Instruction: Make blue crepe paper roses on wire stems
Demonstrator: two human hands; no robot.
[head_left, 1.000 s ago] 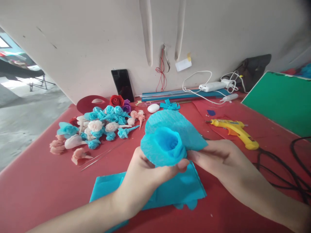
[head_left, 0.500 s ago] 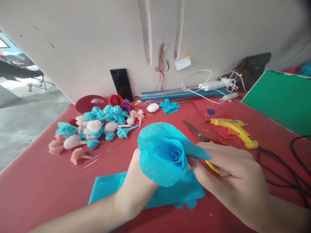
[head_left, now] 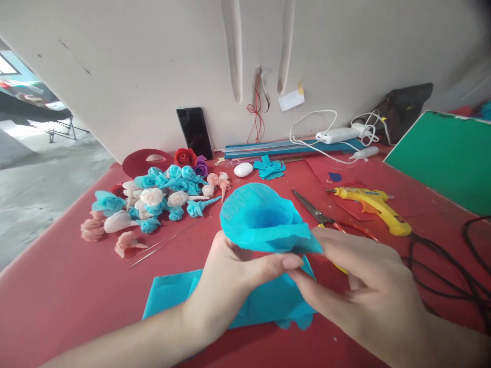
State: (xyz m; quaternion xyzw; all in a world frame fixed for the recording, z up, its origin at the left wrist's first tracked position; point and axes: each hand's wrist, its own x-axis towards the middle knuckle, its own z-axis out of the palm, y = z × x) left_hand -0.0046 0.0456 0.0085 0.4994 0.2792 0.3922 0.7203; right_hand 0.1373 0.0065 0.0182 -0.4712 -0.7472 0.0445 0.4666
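Note:
A blue crepe paper flower is held up in front of me, its outer petal spread wide and its centre mostly hidden by the near edge. My left hand grips it from below, thumb stretched along the underside; the other fingers are largely hidden behind it. My right hand pinches the petal's pointed right end, its thumb tip meeting the left thumb. Beneath both hands lies a stack of folded blue crepe paper on the red table.
A heap of blue, white and pink paper flowers lies left, by thin wires. Scissors and a yellow glue gun with a black cord are right. Blue paper strips, a white egg-shaped object and a phone are behind.
The flower has tipped so its face turns away and its near side shows. My left thumb has come into view under it, beside the right thumb.

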